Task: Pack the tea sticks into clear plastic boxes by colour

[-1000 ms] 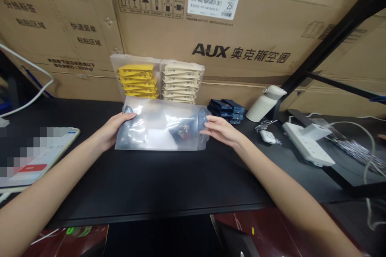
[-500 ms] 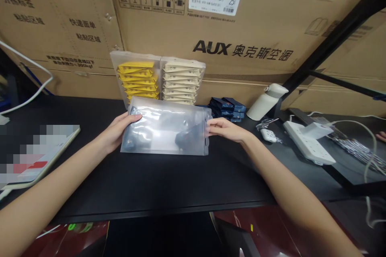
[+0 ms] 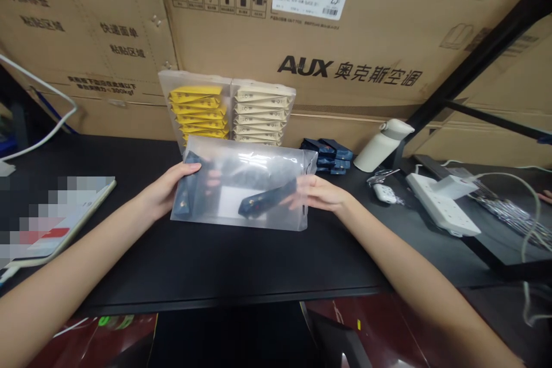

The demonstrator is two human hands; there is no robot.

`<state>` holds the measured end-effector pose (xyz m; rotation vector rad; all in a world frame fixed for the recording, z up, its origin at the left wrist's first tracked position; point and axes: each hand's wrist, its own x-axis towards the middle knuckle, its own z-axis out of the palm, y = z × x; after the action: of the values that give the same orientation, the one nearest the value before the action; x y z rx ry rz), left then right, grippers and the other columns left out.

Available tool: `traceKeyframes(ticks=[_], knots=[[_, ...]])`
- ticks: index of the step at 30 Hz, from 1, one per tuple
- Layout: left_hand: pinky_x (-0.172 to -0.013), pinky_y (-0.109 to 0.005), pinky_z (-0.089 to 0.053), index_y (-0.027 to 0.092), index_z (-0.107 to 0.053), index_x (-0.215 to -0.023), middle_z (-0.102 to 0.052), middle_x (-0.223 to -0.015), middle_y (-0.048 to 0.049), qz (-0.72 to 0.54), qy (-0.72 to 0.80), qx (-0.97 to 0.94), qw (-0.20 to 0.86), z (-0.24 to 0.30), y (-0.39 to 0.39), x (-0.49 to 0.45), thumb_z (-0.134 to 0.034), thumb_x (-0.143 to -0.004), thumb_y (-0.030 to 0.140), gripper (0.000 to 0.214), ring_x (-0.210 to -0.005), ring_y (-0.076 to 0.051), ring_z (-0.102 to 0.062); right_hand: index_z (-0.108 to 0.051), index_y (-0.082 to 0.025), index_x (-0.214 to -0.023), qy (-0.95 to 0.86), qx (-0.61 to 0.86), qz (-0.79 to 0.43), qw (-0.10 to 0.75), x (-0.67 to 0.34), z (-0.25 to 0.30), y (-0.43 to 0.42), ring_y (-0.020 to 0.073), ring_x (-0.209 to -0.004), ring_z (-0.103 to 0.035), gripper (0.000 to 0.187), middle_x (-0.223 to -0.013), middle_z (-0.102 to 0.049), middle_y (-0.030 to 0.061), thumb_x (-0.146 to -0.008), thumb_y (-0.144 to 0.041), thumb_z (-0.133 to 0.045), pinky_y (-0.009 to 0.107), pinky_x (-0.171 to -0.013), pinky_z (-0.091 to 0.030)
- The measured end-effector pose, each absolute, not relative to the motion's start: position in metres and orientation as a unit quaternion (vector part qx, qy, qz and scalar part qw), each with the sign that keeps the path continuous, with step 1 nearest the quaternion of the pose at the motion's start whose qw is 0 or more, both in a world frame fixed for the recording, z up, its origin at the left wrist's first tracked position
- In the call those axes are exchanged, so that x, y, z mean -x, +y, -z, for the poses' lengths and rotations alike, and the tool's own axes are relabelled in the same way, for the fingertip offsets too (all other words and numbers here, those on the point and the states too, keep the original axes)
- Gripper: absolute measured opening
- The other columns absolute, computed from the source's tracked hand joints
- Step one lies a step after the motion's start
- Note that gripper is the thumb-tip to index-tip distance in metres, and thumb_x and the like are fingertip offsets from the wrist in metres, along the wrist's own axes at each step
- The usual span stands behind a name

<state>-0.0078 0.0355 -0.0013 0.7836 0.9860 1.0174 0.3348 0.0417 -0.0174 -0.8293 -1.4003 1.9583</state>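
Observation:
A clear frosted plastic bag is held on its side above the black table, its opening to the right. My left hand pinches the bag's closed left end, thumb on the front. Inside that end, one dark blue packet stands against the bottom. My right hand reaches into the opening, its fingers seen through the plastic. They are closed on the end of a second dark blue packet, which lies slanted inside the bag. More blue packets are piled behind my right hand.
Behind the bag stand two clear bags, one with yellow packets and one with cream packets, against cardboard boxes. Rightward are a white bottle, an earphone case and a power strip. A tablet lies left.
My right hand has moved from the bag's edge into its opening, pushing the blue packet further in. The bag's mouth has widened and shifted slightly right; my left hand keeps its grip.

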Motion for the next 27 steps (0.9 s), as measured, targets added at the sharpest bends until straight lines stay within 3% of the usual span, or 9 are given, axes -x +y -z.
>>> traceKeyframes(ticks=[3,7,9,14,19,24,27], knots=[[-0.062,-0.03,-0.062,0.015,-0.069,-0.104,-0.077,-0.095,-0.01,-0.45,0.46,-0.328,0.691,-0.001,0.034,0.004,-0.073,-0.071,0.028,0.036,-0.073,-0.022,-0.074,-0.07,-0.016,-0.101,-0.54,0.31,-0.747,0.233,-0.334,0.013,0.038,0.0261,-0.087,-0.075,0.04,-0.085,-0.077,0.0086,-0.071,-0.041,-0.081,0.036,-0.072,-0.061],[-0.062,-0.03,-0.061,0.013,-0.071,-0.099,-0.077,-0.087,-0.0109,-0.445,0.477,-0.334,0.681,0.0,0.033,0.001,-0.075,-0.068,0.029,0.034,-0.07,-0.022,-0.073,-0.06,-0.019,-0.126,-0.542,0.284,-0.773,0.167,-0.326,0.01,0.033,0.0239,-0.091,-0.075,0.059,-0.117,-0.071,0.0136,-0.075,-0.042,-0.078,0.041,-0.087,-0.057],[-0.062,-0.031,-0.061,0.013,-0.072,-0.095,-0.077,-0.087,-0.0116,-0.442,0.48,-0.34,0.677,0.001,0.033,0.001,-0.076,-0.066,0.029,0.034,-0.069,-0.023,-0.073,-0.06,-0.02,-0.127,-0.537,0.268,-0.784,0.158,-0.324,0.011,0.032,0.0249,-0.1,-0.072,0.06,-0.126,-0.067,0.0146,-0.073,-0.041,-0.078,0.044,-0.094,-0.053],[-0.06,-0.035,-0.061,0.016,-0.07,-0.096,-0.076,-0.086,-0.0102,-0.431,0.498,-0.352,0.666,0.008,0.036,0.003,-0.079,-0.062,0.035,0.039,-0.069,-0.026,-0.073,-0.069,-0.017,-0.112,-0.55,0.257,-0.754,0.25,-0.325,0.017,0.034,0.0274,-0.109,-0.068,0.049,-0.122,-0.069,0.0155,-0.069,-0.036,-0.08,0.045,-0.095,-0.052],[-0.063,-0.035,-0.062,0.016,-0.068,-0.101,-0.075,-0.09,-0.0102,-0.414,0.48,-0.391,0.667,0.012,0.035,-0.002,-0.08,-0.063,0.037,0.045,-0.073,-0.027,-0.073,-0.067,-0.022,-0.119,-0.591,0.261,-0.733,0.211,-0.316,0.016,0.028,0.0236,-0.119,-0.063,0.049,-0.119,-0.071,0.0104,-0.072,-0.026,-0.08,0.041,-0.106,-0.046],[-0.064,-0.029,-0.06,0.019,-0.067,-0.104,-0.075,-0.089,-0.0049,-0.374,0.444,-0.445,0.682,0.011,0.019,-0.017,-0.08,-0.069,0.036,0.041,-0.07,-0.02,-0.072,-0.072,-0.015,-0.109,-0.645,0.262,-0.677,0.241,-0.284,0.013,0.008,0.0266,-0.112,-0.067,0.031,-0.119,-0.07,0.0115,-0.082,-0.031,-0.072,0.044,-0.106,-0.048],[-0.061,-0.023,-0.059,0.02,-0.067,-0.105,-0.074,-0.086,-0.0019,-0.345,0.438,-0.459,0.691,0.01,0.01,-0.027,-0.08,-0.071,0.037,0.041,-0.07,-0.017,-0.07,-0.072,-0.021,-0.108,-0.662,0.28,-0.616,0.323,-0.267,0.02,-0.005,0.0259,-0.107,-0.068,0.026,-0.114,-0.072,0.0068,-0.087,-0.034,-0.067,0.042,-0.102,-0.052]])
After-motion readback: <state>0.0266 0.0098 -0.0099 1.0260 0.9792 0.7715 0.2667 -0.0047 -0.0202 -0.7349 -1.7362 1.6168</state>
